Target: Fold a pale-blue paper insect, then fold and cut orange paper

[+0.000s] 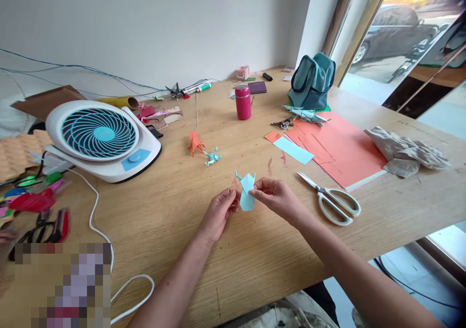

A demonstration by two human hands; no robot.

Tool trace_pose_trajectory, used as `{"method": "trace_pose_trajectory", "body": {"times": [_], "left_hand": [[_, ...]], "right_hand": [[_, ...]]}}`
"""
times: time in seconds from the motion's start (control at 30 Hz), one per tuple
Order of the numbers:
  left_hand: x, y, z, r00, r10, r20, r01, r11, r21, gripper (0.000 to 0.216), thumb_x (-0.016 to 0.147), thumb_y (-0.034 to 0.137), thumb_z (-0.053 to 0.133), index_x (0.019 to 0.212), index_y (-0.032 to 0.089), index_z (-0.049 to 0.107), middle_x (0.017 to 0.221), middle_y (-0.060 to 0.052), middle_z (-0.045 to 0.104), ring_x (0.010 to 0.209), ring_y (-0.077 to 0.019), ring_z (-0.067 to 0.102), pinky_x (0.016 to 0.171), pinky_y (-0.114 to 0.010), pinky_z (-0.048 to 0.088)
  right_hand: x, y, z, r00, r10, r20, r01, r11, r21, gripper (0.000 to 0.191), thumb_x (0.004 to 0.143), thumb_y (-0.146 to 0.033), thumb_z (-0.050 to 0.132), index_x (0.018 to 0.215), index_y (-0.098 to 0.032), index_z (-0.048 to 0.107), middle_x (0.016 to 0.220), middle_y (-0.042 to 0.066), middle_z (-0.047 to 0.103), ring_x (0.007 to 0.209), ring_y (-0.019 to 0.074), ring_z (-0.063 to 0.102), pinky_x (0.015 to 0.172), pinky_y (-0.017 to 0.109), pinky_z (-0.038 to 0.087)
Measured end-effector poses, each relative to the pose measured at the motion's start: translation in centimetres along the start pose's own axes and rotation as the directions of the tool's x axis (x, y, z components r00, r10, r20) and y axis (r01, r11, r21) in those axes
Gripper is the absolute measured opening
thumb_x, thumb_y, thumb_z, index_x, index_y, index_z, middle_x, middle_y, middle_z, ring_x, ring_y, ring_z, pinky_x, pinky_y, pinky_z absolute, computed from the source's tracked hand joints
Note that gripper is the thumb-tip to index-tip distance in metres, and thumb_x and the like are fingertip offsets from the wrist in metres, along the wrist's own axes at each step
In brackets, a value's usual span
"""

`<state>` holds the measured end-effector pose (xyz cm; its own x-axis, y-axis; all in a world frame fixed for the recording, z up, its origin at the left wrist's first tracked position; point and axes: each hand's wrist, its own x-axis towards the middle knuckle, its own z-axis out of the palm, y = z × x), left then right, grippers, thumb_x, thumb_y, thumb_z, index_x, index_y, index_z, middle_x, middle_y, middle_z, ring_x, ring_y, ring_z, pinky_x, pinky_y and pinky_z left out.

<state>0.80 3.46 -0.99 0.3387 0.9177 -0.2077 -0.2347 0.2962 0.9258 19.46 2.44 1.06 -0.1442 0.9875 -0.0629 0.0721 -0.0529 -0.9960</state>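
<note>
Folded blue paper (pixel 248 200) between left hand (pixel 219 212) and right hand (pixel 274 198).
The right pinches its edge, thumb across the front, probably to keep the folds flat; the left curls at the opposite edge, its grip unclear from here. Scissors (pixel 321 190) lie right of both, seemingly parked within reach.

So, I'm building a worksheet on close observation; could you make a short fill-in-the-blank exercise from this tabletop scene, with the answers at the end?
1. The folded light-blue piece pinched by the right hand, with the left hand at its edge, is made of ____.
2. The scissors lie to the ____ of the right hand.
3. The pink flask stands ____ on the table, not on its side.
4. Beside the small light-blue figure, the neighbouring figure is ____ in colour.

Missing words: paper; right; upright; orange.
</note>
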Motion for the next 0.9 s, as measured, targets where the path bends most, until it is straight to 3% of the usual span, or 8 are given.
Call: {"method": "trace_pose_trajectory", "body": {"times": [0.1,0.33,0.43,0.57,0.7,0.8,0.9], "left_hand": [[0.1,0.4,-0.1,0.999,0.05,-0.02,-0.048,0.994,0.096,0.036,0.073,0.049,0.08,0.077,0.015,0.07,0.072,0.001,0.058,0.066,-0.0095,0.044,0.063,-0.022,0.036],[1.4,0.3,-1.0,0.998,0.055,-0.01,-0.054,0.997,0.062,0.029,0.071,0.041,0.083,0.076,0.015,0.071,0.068,0.002,0.057,0.063,-0.0093,0.043,0.061,-0.022,0.035],[1.8,0.1,-1.1,0.991,0.105,-0.086,-0.098,0.992,0.081,0.027,0.071,0.039,0.082,0.071,0.015,0.07,0.063,0.003,0.056,0.06,-0.009,0.044,0.059,-0.022,0.036],[1.7,-0.2,-1.0,0.972,0.139,-0.19,-0.126,0.989,0.078,0.023,0.073,0.035,0.079,0.07,0.016,0.067,0.063,0.003,0.059,0.059,-0.0091,0.049,0.059,-0.021,0.04],[1.4,-0.4,-0.7,0.965,0.123,-0.231,-0.109,0.991,0.072,0.019,0.075,0.031,0.077,0.071,0.016,0.067,0.065,0.001,0.062,0.061,-0.0108,0.056,0.061,-0.023,0.046],[1.3,-0.4,-0.7,0.965,0.119,-0.234,-0.106,0.992,0.068,0.019,0.074,0.031,0.078,0.07,0.016,0.068,0.064,0.002,0.061,0.059,-0.0094,0.053,0.058,-0.021,0.044],[1.4,-0.6,-0.7,0.971,0.084,-0.224,-0.084,0.996,0.01,0.024,0.071,0.034,0.081,0.067,0.015,0.068,0.059,0.003,0.057,0.053,-0.0063,0.043,0.051,-0.019,0.034]], "right_hand": [[0.9,0.2,-0.3,1.0,0.002,0.013,-0.002,0.998,-0.066,0.034,0.079,-0.051,0.07,0.078,-0.017,0.064,0.072,0.001,0.061,0.064,0.0139,0.051,0.059,0.027,0.037],[2.4,0.2,-0.1,0.988,0.012,0.154,-0.013,1.0,0.004,0.04,0.082,-0.057,0.067,0.079,-0.018,0.065,0.072,0.0,0.063,0.067,0.0149,0.054,0.063,0.028,0.04],[2.8,0.6,0.8,0.998,-0.023,0.058,0.023,1.0,0.003,0.035,0.083,-0.053,0.067,0.08,-0.019,0.065,0.072,0.001,0.064,0.065,0.0161,0.057,0.061,0.028,0.044],[2.7,1.1,2.3,0.963,-0.228,-0.143,0.183,0.945,-0.271,0.013,0.09,-0.033,0.062,0.089,-0.022,0.069,0.08,0.003,0.07,0.071,0.0177,0.062,0.067,0.03,0.048],[2.3,1.0,3.0,0.915,-0.397,-0.073,0.314,0.813,-0.49,0.018,0.093,-0.019,0.056,0.102,-0.024,0.071,0.092,0.004,0.072,0.081,0.0187,0.064,0.076,0.033,0.049],[2.2,0.9,2.9,0.906,-0.423,-0.021,0.34,0.756,-0.559,0.021,0.091,-0.021,0.062,0.111,-0.025,0.069,0.098,0.005,0.072,0.087,0.021,0.063,0.08,0.036,0.048],[2.4,1.0,2.6,0.914,-0.406,0.014,0.347,0.761,-0.549,0.024,0.09,-0.023,0.067,0.113,-0.025,0.068,0.1,0.005,0.072,0.087,0.0216,0.062,0.08,0.036,0.049]]}}
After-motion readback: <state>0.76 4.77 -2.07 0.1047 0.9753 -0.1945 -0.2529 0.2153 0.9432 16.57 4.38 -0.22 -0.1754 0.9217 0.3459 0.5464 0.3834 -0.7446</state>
